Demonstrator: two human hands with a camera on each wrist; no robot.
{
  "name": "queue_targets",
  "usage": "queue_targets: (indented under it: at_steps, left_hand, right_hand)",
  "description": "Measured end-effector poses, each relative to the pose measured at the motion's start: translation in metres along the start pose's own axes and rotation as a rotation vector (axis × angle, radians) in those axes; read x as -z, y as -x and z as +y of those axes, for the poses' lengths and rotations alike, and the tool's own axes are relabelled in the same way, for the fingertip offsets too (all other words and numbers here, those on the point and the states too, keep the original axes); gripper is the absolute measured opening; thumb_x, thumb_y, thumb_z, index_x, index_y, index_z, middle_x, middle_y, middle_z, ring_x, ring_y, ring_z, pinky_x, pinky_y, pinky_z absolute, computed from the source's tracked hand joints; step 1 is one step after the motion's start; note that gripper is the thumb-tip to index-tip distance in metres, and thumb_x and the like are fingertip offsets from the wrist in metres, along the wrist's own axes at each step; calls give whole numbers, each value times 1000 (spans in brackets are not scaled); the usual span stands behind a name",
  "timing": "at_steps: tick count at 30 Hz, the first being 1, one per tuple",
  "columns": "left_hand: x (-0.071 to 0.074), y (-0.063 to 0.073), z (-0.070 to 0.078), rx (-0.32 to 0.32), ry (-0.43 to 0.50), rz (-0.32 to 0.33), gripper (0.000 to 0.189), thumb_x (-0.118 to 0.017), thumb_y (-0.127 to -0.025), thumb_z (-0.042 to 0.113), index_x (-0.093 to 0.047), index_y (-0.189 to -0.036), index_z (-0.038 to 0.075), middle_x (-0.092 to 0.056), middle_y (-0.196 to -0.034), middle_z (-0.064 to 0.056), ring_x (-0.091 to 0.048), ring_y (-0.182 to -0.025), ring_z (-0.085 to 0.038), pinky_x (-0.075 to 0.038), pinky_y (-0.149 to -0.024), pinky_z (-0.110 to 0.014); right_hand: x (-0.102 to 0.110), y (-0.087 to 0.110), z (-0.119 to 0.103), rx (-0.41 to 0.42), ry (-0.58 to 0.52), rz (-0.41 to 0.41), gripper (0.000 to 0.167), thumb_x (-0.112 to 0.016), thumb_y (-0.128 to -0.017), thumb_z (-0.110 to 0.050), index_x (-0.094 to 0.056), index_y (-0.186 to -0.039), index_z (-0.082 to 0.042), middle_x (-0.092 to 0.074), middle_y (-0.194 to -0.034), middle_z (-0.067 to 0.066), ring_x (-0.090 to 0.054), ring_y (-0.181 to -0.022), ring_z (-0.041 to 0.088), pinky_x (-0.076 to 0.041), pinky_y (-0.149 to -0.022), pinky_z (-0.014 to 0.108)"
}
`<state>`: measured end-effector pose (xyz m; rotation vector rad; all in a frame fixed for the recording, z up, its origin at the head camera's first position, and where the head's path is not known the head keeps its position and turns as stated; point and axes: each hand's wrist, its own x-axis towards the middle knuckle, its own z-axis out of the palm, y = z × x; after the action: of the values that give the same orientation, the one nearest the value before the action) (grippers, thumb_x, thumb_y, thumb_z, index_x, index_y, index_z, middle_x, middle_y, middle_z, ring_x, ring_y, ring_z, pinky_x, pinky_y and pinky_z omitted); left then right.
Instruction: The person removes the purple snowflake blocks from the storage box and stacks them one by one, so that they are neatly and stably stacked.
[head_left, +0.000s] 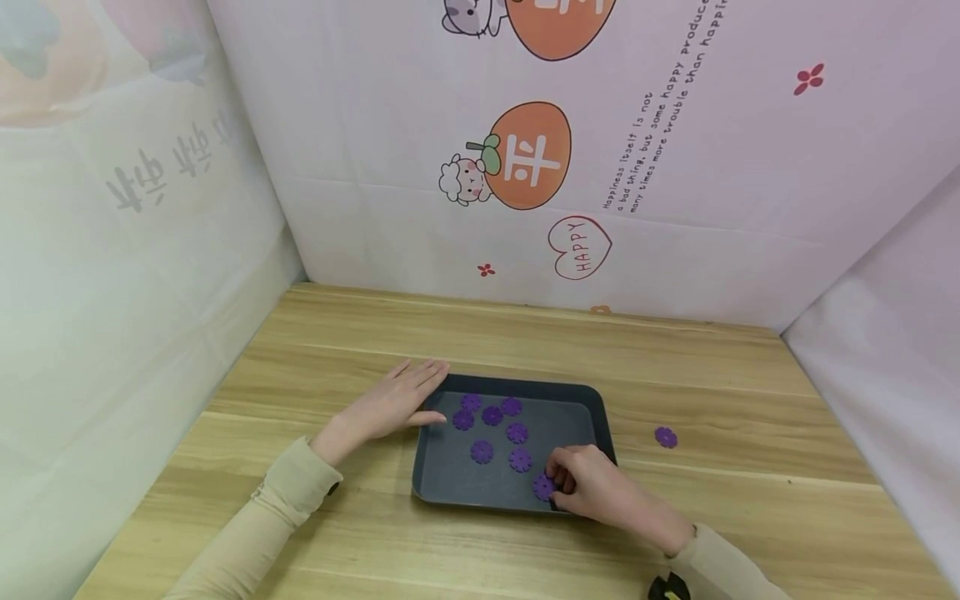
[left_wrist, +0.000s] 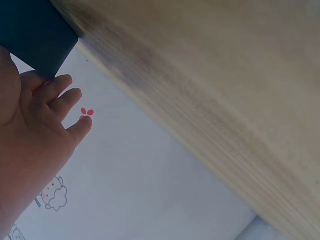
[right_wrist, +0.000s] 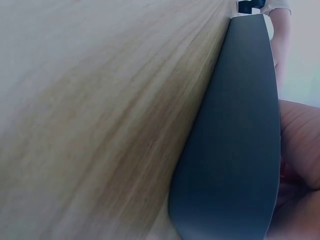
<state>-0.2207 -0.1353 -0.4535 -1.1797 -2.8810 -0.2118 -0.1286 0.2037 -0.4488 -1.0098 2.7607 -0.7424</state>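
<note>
A dark grey tray [head_left: 495, 493] lies on the wooden table, with several purple notched discs, like flower-shaped linking pieces, spread inside it. My left hand [head_left: 397, 404] rests with straight fingers on the tray's far left corner, the thumb reaching over the rim. At the tray's near right, my right hand [head_left: 596, 487] pinches a purple notched disc [head_left: 543, 487] between curled fingers and thumb. In the right wrist view, the tray's outer wall [right_wrist: 230, 135] hides most of that hand and the disc. The left wrist view has the left fingers beside the tray's corner [left_wrist: 42, 40].
One loose purple disc [head_left: 666, 437] lies on the table [head_left: 720, 500] to the right of the tray. A printed white cloth [head_left: 375, 225] stands behind the table, with plain cloth on both sides.
</note>
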Motion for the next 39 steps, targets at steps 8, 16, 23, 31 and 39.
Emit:
queue_targets:
  at_steps: [8, 16, 23, 31, 39]
  left_hand:
    - [1, -1, 1, 1, -3, -8, 82, -51, -97, 56, -27, -156, 4, -30, -162, -15, -31, -151, -30, -23, -124, -56]
    - [2, -1, 1, 2, -20, -9, 83, -51, -97, 57, -27, -157, 5, -30, -163, -14, -31, -151, -29, -23, -124, -56]
    - [-1, -2, -1, -8, -27, -2, 81, -51, -98, 55, -29, -156, 3, -30, -162, -16, -31, -150, -32, -25, -124, -55]
    - [-1, -3, -1, -32, -45, 0, 82, -51, -98, 55, -29, -155, 2, -30, -162, -18, -29, -151, -35, -28, -124, -49]
    - [-1, -3, -1, -27, -66, -9, 82, -50, -98, 56, -28, -156, 2, -28, -163, -17, -29, -151, -33, -26, -125, -49]
  right_hand:
    - [3, 1, 0, 20, -13, 8, 19, -81, -75, 0, -66, -86, -5, -69, -76, 2, -62, -63, 2, -51, -56, 12]
    - [8, 5, 10, 55, -27, 72, 18, -80, -74, 3, -67, -85, -4, -70, -75, 4, -63, -62, 4, -52, -55, 13]
    - [24, 6, 16, 23, -19, 123, 18, -79, -73, 3, -66, -85, -3, -70, -76, 6, -64, -63, 7, -54, -55, 16]
    - [51, 11, 18, -59, 11, 179, 17, -80, -75, 1, -67, -86, -4, -69, -76, 2, -61, -65, 1, -54, -56, 15]
    - [67, 17, 30, -142, 38, 199, 15, -79, -77, -1, -67, -85, -5, -68, -76, -2, -59, -66, -2, -53, -56, 16]
